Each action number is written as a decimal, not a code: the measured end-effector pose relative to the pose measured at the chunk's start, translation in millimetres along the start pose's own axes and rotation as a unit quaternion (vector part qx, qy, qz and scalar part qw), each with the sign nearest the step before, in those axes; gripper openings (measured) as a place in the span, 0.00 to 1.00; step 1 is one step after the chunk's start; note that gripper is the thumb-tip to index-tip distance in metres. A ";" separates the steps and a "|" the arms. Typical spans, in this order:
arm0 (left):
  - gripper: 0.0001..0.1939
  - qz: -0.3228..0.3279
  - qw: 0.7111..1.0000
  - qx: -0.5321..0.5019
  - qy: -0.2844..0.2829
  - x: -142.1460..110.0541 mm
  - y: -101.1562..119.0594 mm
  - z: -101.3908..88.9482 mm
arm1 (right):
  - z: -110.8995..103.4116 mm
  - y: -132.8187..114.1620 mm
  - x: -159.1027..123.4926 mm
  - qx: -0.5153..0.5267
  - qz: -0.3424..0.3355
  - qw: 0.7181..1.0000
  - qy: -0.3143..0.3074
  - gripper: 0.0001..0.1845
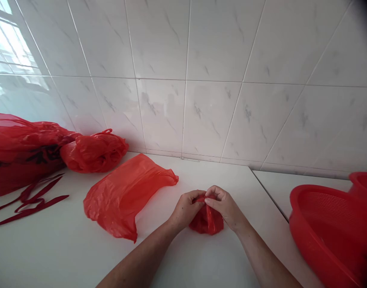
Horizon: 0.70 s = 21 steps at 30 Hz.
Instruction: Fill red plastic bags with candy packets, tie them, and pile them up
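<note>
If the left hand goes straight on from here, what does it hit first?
With the gathered top of the small red bag at its fingertips, the left hand would probably meet the right hand first, at its fingers; the gap between them is hard to judge.

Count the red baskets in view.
2: the near basket at lower right, and the far basket behind it, by the wall. Both are cut off by the right edge, so others may be hidden.
</note>
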<state>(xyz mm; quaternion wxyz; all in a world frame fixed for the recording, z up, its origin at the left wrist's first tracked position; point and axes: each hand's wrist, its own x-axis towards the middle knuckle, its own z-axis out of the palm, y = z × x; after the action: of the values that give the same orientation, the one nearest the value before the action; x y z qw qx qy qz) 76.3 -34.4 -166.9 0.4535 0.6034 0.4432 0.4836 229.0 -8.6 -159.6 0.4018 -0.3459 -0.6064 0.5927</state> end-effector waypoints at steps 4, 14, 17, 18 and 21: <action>0.11 0.000 0.997 0.082 0.013 -0.2 -4.6 -0.9 | -0.6 -0.5 -1.2 -0.047 -0.003 0.999 -0.012 0.07; 0.08 0.017 0.983 0.173 0.056 0.3 -11.6 3.6 | 8.7 13.3 7.0 -0.379 -0.101 0.906 0.158 0.11; 0.07 0.061 0.977 0.197 0.059 -1.8 -12.3 3.0 | 7.3 12.9 6.7 -0.289 -0.096 0.943 0.132 0.14; 0.06 0.079 0.971 0.215 0.063 -2.4 -12.6 2.5 | 5.7 11.9 6.3 -0.232 -0.081 0.963 0.107 0.14; 0.06 0.140 0.950 0.270 0.072 -3.7 -13.9 0.5 | -0.8 9.4 5.1 -0.042 -0.012 0.998 0.044 0.12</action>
<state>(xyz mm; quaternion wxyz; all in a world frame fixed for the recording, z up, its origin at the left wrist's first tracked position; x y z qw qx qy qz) 74.9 -35.3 -181.1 0.1684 0.7231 0.4994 0.4464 227.0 -3.1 -168.6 0.4204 -0.3809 -0.6167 0.5458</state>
